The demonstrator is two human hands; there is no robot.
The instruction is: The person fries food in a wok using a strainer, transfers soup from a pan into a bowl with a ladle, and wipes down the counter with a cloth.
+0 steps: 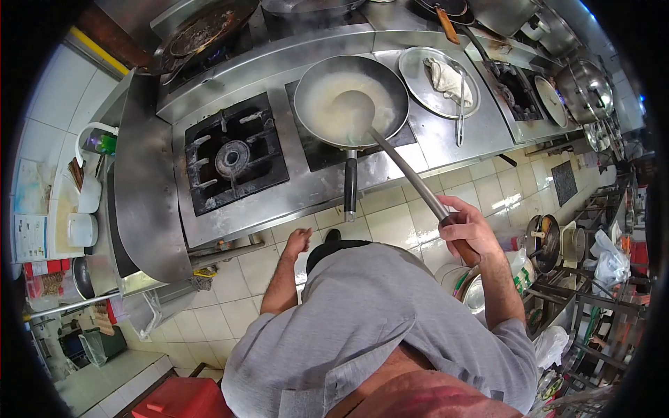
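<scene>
Steel stove (446, 146): black-handled pan (398, 90), cloudy whitish liquid (322, 104); right hand (470, 233) grips ladle (412, 177).

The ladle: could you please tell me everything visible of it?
The ladle has a round bowl, a long, straight shaft that looks like grey metal, and a brown, wood-like grip. The bowl sits in pale liquid in the dark pan; the shaft slants out across the rim, toward the person. The right hand holds it near where shaft and grip meet. Whether it touches the pan's bottom is hidden.
</scene>
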